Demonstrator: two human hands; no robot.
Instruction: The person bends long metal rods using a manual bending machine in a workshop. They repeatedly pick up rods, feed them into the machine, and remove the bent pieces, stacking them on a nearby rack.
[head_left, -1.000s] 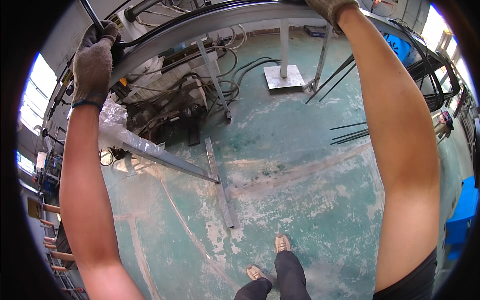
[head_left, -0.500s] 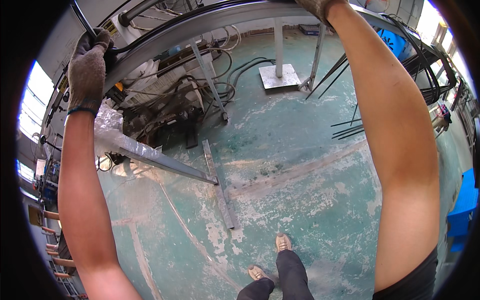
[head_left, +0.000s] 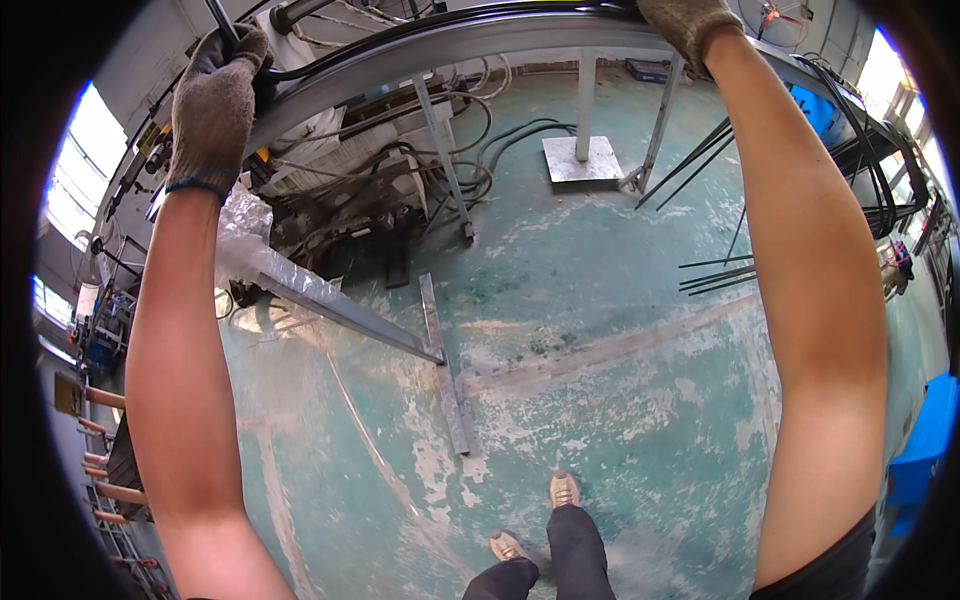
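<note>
Presently, both gloved hands are at a long metal beam (head_left: 480,42), well apart, arms stretched forward. Left hand (head_left: 213,105) at the beam's left end: fingers curled in tight, closed round a slim dark rod (head_left: 222,18) that projects past the knuckles. Right hand (head_left: 690,28) farther along, toward the beam's right end; fingers bent forward over it (they run out of view, so I cannot tell how far they are spread, nor whether they grip anything).

Black strip (head_left: 400,32) lies lengthwise on the beam's upper side between the hands, its left part reaching the left hand. Whether rod and strip are one piece: cannot tell.

Below the beam's right half, an upright post (head_left: 586,100) stands on a square plate (head_left: 580,165). Nearer the left end, a slanting leg (head_left: 350,312), partly in clear plastic wrap (head_left: 243,230), meets a flat bar (head_left: 444,370) on the worn green floor (head_left: 600,410). Cables (head_left: 485,170) loop behind; thin black rods (head_left: 715,278) show beside the right forearm.
</note>
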